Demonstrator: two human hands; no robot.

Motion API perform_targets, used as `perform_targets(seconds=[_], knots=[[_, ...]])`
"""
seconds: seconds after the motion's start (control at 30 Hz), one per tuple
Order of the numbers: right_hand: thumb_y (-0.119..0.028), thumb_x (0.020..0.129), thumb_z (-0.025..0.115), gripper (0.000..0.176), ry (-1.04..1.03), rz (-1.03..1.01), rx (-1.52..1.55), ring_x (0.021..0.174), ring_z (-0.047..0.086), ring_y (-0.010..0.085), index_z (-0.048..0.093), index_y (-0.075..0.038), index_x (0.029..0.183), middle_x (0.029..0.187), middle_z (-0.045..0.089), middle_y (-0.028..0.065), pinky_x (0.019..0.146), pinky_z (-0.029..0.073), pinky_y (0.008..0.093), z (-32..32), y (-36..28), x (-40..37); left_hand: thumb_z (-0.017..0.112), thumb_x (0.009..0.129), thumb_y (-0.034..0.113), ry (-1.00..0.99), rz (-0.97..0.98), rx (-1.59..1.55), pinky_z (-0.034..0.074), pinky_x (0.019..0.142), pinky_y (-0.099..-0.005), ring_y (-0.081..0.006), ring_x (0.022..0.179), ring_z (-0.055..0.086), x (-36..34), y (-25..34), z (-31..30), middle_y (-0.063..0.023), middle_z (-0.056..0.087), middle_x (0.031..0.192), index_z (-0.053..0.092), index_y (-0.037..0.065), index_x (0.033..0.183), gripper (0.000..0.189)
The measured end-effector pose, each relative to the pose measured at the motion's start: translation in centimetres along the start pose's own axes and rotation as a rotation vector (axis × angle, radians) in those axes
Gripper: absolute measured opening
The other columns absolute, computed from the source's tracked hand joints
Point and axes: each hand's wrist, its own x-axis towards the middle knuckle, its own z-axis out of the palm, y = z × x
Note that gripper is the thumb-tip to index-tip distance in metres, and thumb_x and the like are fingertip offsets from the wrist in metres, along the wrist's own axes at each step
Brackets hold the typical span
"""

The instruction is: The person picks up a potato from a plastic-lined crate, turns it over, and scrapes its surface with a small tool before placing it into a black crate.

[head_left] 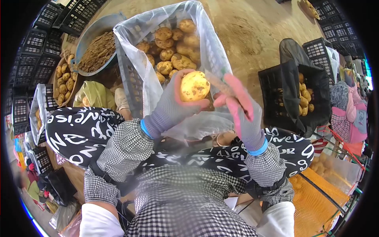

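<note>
Near the centre of the frame, the left hand (170, 100), in a grey glove with pink fingers, is turned palm up and curled round a potato (194, 86), thumb in front and fingers behind. The potato's pale yellow skin carries brown patches. Just to its right, the right hand (245, 108), gloved alike, has its fingers closed on a thin, blurred object (216, 81) that slants toward the potato; whether the two touch cannot be told.

Beyond the hands, at upper centre, a translucent liner (215, 47) hangs inside a crate and surrounds more potatoes (167, 53). A blue basin (98, 25) of brown soil stands at upper left. At right, a black-lined crate (319, 87) holds further potatoes, and orange mesh (310, 209) spreads at lower right.
</note>
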Motion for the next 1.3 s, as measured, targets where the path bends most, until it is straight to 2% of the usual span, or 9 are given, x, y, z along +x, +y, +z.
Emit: perform_targets(seconds=[0.23,0.43,0.53,0.63,0.73,0.83,1.03,1.13,1.3], knots=[[-0.013,0.099,0.05,0.043,-0.074,0.022,0.183,0.09,0.064,0.0188,0.048,0.009,0.136,0.087,0.067,0.01,0.093,0.047,0.0341,0.2,0.5,-0.5,0.083,0.072,0.012,0.006,-0.018,0.005,0.056,0.071,-0.0272,-0.0139,0.082,0.064,0.1,-0.2,-0.1,-0.0117,0.052,0.117,0.04,0.003,0.131,0.074],[-0.01,0.098,0.049,0.041,-0.177,0.106,0.176,0.088,0.064,0.0193,0.05,0.01,0.134,0.085,0.066,0.0094,0.091,0.048,0.0333,0.6,-0.1,-0.7,0.085,0.067,0.013,0.042,0.111,0.228,0.054,0.085,-0.0292,-0.0186,0.103,0.06,0.4,-1.1,-0.3,-0.0121,0.052,0.119,0.04,0.003,0.131,0.078],[-0.008,0.097,0.049,0.04,-0.102,0.064,0.096,0.087,0.064,0.0183,0.052,0.009,0.133,0.083,0.066,0.0092,0.09,0.048,0.0324,0.5,-0.4,-0.5,0.086,0.065,0.013,0.019,-0.094,-0.09,0.05,0.093,-0.0309,-0.0204,0.112,0.056,0.1,0.1,0.1,-0.0121,0.051,0.12,0.041,0.004,0.131,0.08],[-0.007,0.097,0.048,0.04,-0.247,0.05,0.049,0.086,0.063,0.0164,0.052,0.008,0.134,0.081,0.066,0.0086,0.089,0.047,0.0316,0.7,-0.2,-0.6,0.085,0.067,0.01,0.034,0.117,0.26,0.05,0.093,-0.03,-0.0181,0.112,0.055,-0.2,-0.3,-0.1,-0.0109,0.051,0.122,0.04,0.005,0.133,0.08],[-0.006,0.097,0.048,0.04,-0.065,0.057,0.231,0.085,0.062,0.0155,0.051,0.007,0.134,0.082,0.066,0.0088,0.088,0.047,0.0315,0.8,-0.9,-0.3,0.082,0.071,0.005,-0.052,-0.061,-0.079,0.05,0.092,-0.0288,-0.0156,0.111,0.054,-0.2,0.5,-0.1,-0.0086,0.05,0.124,0.039,0.006,0.136,0.078],[-0.006,0.096,0.047,0.04,0.065,0.15,0.324,0.084,0.062,0.0153,0.051,0.008,0.134,0.083,0.066,0.0092,0.088,0.047,0.0316,0.6,-0.5,-0.3,0.08,0.073,0.002,-0.093,-0.06,-0.268,0.05,0.09,-0.0276,-0.0139,0.109,0.054,-0.4,0.9,-0.1,-0.0074,0.049,0.124,0.036,0.006,0.138,0.079],[-0.016,0.097,0.052,0.045,-0.071,0.099,0.32,0.083,0.061,0.0129,0.049,0.004,0.137,0.093,0.068,0.0072,0.085,0.047,0.0285,0.8,0.1,-0.6,0.08,0.075,0.002,-0.125,-0.19,-0.337,0.051,0.089,-0.0281,-0.0146,0.11,0.055,-0.5,1.4,-0.3,-0.008,0.048,0.126,0.034,0.006,0.14,0.079],[-0.008,0.095,0.048,0.043,-0.089,0.037,0.203,0.082,0.063,0.0173,0.05,0.009,0.134,0.08,0.066,0.0094,0.094,0.048,0.0353,1.1,-0.1,-0.8,0.08,0.073,0.001,-0.103,-0.079,-0.345,0.049,0.094,-0.0288,-0.0154,0.113,0.054,-0.3,0.8,0.0,-0.0078,0.048,0.126,0.035,0.006,0.139,0.081],[-0.012,0.096,0.047,0.043,0.123,0.17,0.393,0.08,0.063,0.0181,0.051,0.011,0.132,0.077,0.065,0.0087,0.095,0.048,0.0369,1.0,-1.2,-0.2,0.081,0.068,-0.001,-0.063,0.047,-0.203,0.044,0.102,-0.03,-0.0161,0.118,0.05,-0.1,-0.4,0.1,-0.008,0.047,0.127,0.037,0.006,0.138,0.084]])
